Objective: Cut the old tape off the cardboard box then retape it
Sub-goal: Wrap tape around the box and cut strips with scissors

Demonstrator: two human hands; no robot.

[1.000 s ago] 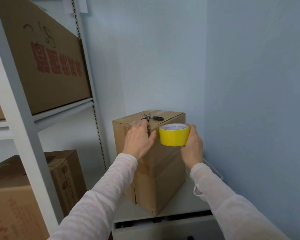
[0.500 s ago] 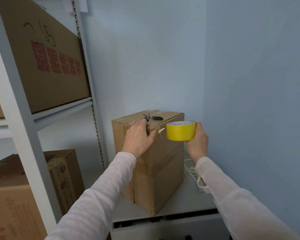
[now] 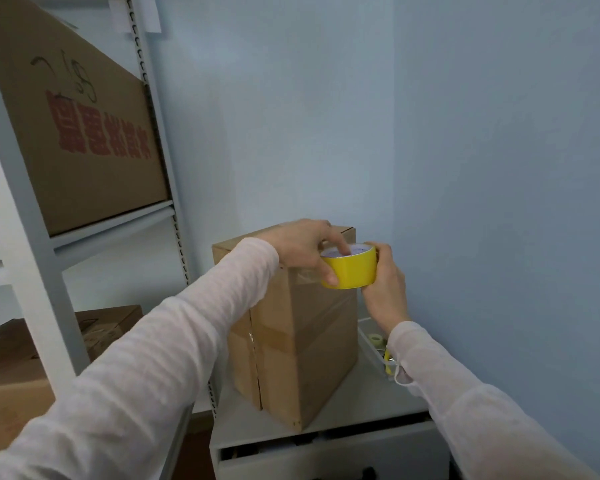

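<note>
- Cardboard box (image 3: 312, 341) — tall, brown, upright on a grey cabinet (image 3: 371, 393), old tape (image 3: 274, 344) across its sides.
- Yellow tape roll (image 3: 352, 271) — held level at the box's top right corner.

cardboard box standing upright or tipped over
Upright: the cardboard box stands flat on its bottom face on the grey cabinet top, with its vertical edges straight and not leaning.

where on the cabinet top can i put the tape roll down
Bare cabinet top right of the cardboard box, between it and the tray, toward the front edge. A thin strip left of the box. The tray is crowded.
</note>
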